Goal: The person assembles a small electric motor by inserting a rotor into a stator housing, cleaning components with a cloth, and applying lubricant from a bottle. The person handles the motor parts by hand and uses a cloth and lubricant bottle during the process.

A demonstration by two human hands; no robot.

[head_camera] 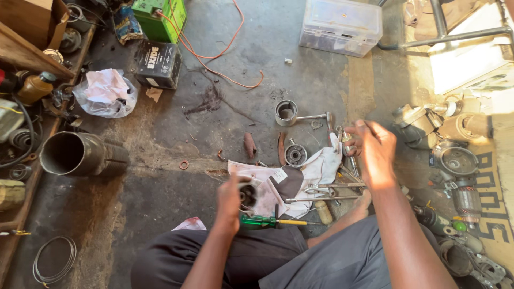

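Your left hand (231,200) grips a small dark round metal part (248,196), your right hand (375,152) pinches a small silvery piece (348,140), while other dismantled parts lie loose on the white cloth (316,168).

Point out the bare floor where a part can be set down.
Bare concrete lies between the black battery, the clear plastic box and the metal ring, crossed only by the orange cable. Another patch sits below the wide pipe, beside the wire coil. The white cloth near the right hand is crowded.
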